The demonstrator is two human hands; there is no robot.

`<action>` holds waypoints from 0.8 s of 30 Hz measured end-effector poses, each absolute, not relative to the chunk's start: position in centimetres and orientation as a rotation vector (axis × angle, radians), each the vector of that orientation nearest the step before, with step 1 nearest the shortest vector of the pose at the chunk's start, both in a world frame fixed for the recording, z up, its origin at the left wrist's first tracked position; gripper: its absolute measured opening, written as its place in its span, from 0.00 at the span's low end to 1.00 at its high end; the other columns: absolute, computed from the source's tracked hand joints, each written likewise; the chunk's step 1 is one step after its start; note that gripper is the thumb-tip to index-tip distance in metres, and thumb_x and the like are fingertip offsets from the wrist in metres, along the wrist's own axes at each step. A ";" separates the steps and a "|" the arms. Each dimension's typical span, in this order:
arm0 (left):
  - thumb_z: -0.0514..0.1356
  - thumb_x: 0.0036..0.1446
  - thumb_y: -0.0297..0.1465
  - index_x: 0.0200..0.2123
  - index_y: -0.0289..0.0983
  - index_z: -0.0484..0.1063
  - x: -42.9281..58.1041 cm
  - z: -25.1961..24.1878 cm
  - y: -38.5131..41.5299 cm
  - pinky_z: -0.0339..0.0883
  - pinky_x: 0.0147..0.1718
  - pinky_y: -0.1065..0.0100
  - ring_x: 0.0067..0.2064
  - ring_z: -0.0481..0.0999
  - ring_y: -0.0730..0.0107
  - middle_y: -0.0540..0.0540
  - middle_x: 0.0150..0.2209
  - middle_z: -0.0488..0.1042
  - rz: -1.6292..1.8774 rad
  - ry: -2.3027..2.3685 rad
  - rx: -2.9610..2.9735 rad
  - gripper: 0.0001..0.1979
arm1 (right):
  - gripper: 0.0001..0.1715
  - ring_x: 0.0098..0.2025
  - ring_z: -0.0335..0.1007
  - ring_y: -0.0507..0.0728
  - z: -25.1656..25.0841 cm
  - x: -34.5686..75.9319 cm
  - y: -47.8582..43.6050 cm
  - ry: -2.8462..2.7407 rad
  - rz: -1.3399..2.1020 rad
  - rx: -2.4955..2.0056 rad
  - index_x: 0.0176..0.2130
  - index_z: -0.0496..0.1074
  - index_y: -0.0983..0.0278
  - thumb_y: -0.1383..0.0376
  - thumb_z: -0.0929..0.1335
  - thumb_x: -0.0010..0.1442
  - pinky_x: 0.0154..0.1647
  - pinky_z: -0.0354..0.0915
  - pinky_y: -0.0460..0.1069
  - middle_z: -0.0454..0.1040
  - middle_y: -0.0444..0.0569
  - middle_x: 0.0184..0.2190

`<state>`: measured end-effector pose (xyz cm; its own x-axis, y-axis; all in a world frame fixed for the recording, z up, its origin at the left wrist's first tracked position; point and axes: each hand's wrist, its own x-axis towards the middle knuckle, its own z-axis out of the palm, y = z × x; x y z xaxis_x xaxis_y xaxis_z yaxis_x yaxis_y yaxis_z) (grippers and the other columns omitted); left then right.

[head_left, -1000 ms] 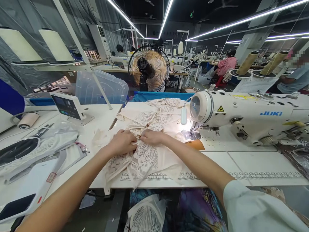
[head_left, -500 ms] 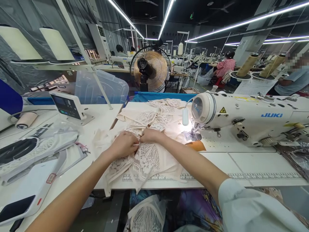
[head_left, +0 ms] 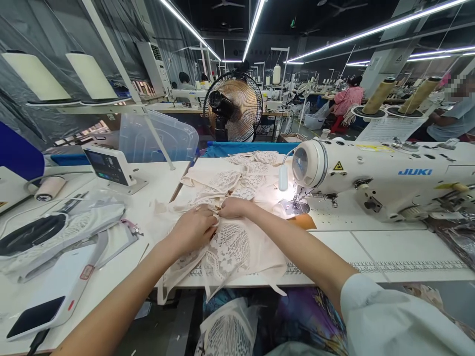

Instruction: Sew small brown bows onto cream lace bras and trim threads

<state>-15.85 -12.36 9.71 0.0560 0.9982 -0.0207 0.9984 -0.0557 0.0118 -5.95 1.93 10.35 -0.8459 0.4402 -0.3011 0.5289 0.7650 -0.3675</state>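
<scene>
Cream lace fabric (head_left: 232, 244) lies spread and bunched on the white sewing table, with its front edge and thin strips hanging over the table's edge. My left hand (head_left: 196, 227) is closed on the fabric, fingers curled toward the middle of the pile. Close beside it, my right hand (head_left: 233, 207) pinches the same fabric, its fingertips partly hidden in the folds. To the right, the lit needle area of a white sewing machine (head_left: 326, 170) stands apart from both hands. Another lace piece (head_left: 228, 329) rests below the table edge, over my lap.
On the left are a control screen (head_left: 109, 165), a thread spool (head_left: 51, 188), bagged lace pieces (head_left: 74, 222) and a white power bank (head_left: 55, 287). An orange piece (head_left: 302, 221) lies by the needle plate. Behind the table stands a fan (head_left: 237, 106). Co-workers sit farther back.
The front part of the lace fabric has shifted slightly right, and a strip now hangs over the table edge. Both hands keep their hold close together. The view has moved a little.
</scene>
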 end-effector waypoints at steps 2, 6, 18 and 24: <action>0.49 0.63 0.32 0.29 0.39 0.72 -15.7 9.7 -12.5 0.65 0.36 0.60 0.37 0.75 0.58 0.41 0.36 0.77 -0.022 2.146 2.266 0.14 | 0.11 0.35 0.77 0.63 10.2 -6.2 2.0 2.712 -0.666 0.787 0.35 0.78 0.65 0.62 0.68 0.57 0.34 0.70 0.53 0.82 0.55 0.33; 0.49 0.64 0.33 0.30 0.39 0.72 -15.5 9.6 -12.5 0.65 0.35 0.61 0.37 0.76 0.57 0.41 0.38 0.78 -0.045 2.161 2.238 0.15 | 0.11 0.38 0.77 0.63 10.2 -6.8 1.7 2.687 -0.699 0.827 0.37 0.77 0.65 0.63 0.70 0.54 0.37 0.69 0.52 0.81 0.54 0.34; 0.49 0.62 0.44 0.29 0.42 0.66 -16.1 12.7 -17.4 0.55 0.27 0.67 0.28 0.72 0.62 0.48 0.26 0.73 0.136 2.201 1.826 0.16 | 0.19 0.42 0.70 0.56 9.1 2.2 0.5 2.764 -1.555 0.359 0.39 0.74 0.63 0.53 0.74 0.53 0.42 0.64 0.48 0.76 0.45 0.38; 0.59 0.54 0.55 0.28 0.39 0.71 -14.1 15.0 -18.9 0.49 0.22 0.69 0.24 0.59 0.71 0.51 0.24 0.64 0.170 1.746 1.471 0.23 | 0.19 0.46 0.73 0.59 10.1 5.2 -0.6 2.666 -1.949 0.229 0.43 0.76 0.63 0.58 0.74 0.53 0.47 0.66 0.51 0.79 0.46 0.42</action>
